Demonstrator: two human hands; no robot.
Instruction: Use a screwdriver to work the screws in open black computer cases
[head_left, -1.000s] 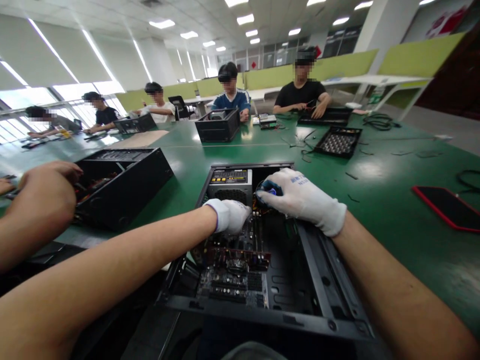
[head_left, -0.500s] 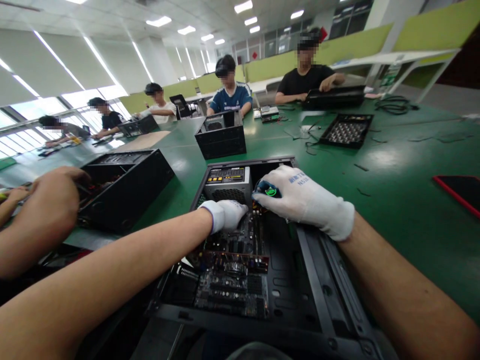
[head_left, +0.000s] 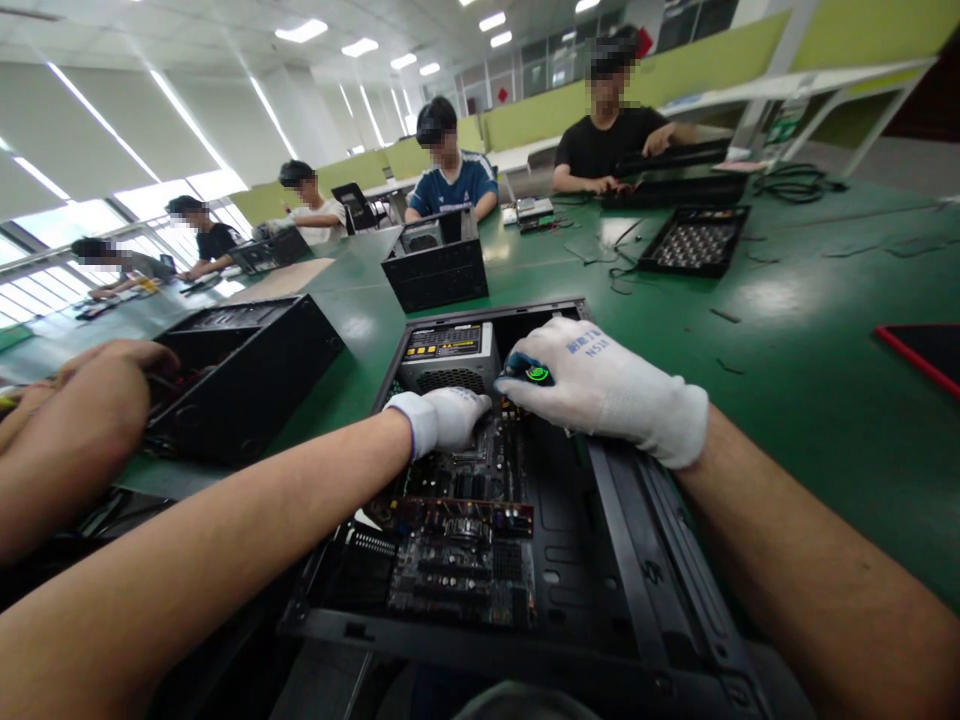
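An open computer case point(head_left: 577, 660) lies in front of me, with a power supply point(head_left: 450, 342) at its far left corner. Inside it is a motherboard point(head_left: 465, 590) with a card across its middle. My left hand point(head_left: 454, 418), in a white glove, reaches down beside the power supply at the motherboard's far part. Its fingers are bent together, their tips hidden. My right hand point(head_left: 574, 375), also gloved, curls thumb and fingers around a black part with a green ring emblem point(head_left: 538, 374). Most of that part is covered by the glove, and some wires show below it.
Another black case point(head_left: 247, 370) stands at the left, where a co-worker's hand point(head_left: 112, 385) reaches into it. A further case point(head_left: 435, 265) stands ahead before a seated person. At the right are a black tray-like panel point(head_left: 694, 240), loose cables point(head_left: 799, 183) and a red-edged mat point(head_left: 922, 355).
The view has shifted slightly. Both my hands stay at nearly the same places in the case. Across the table, the person in black has tilted a dark panel up from its case.
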